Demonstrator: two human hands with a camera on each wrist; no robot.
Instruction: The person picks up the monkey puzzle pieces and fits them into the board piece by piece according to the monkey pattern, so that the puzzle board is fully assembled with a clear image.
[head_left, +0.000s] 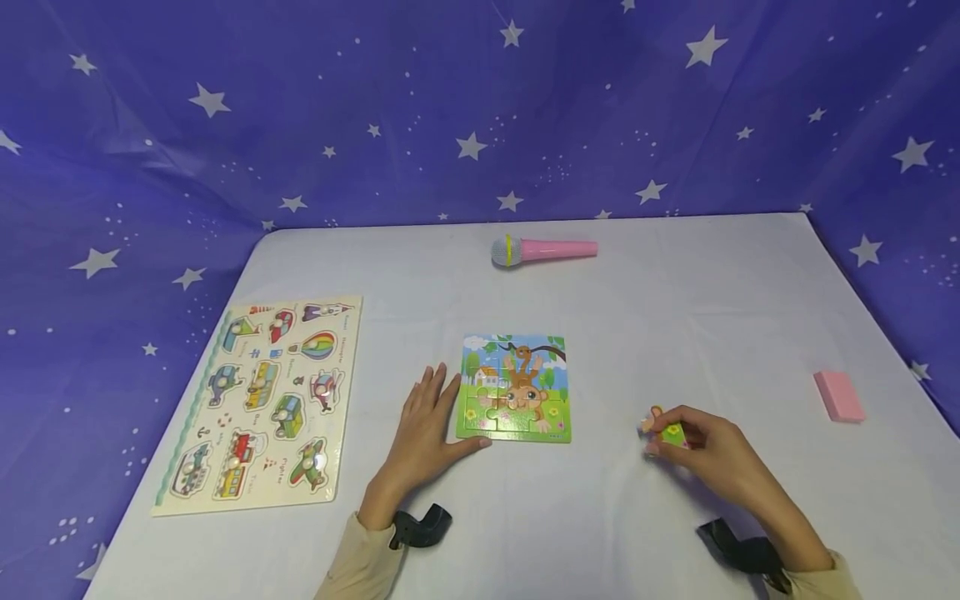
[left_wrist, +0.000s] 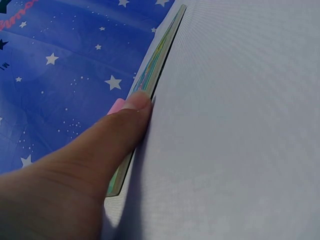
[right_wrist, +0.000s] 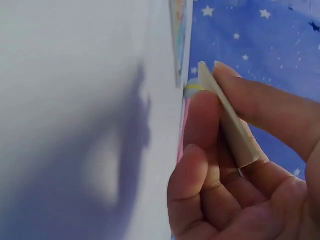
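Observation:
A square jigsaw puzzle with a monkey picture lies on the white table. My left hand rests at its left side with spread, fairly straight fingers. In the left wrist view the thumb touches the board's edge. To the right of the puzzle, my right hand pinches a puzzle piece with green and a yellow flower on it. That piece appears in the right wrist view, tilted on edge between thumb and fingers, raised over the tabletop. Part of its printed face is hidden by the fingers.
On the left lies a wooden peg board with vehicle pictures. A pink toy microphone lies at the back of the table. At the right is a pink block. Behind hangs a blue starry cloth.

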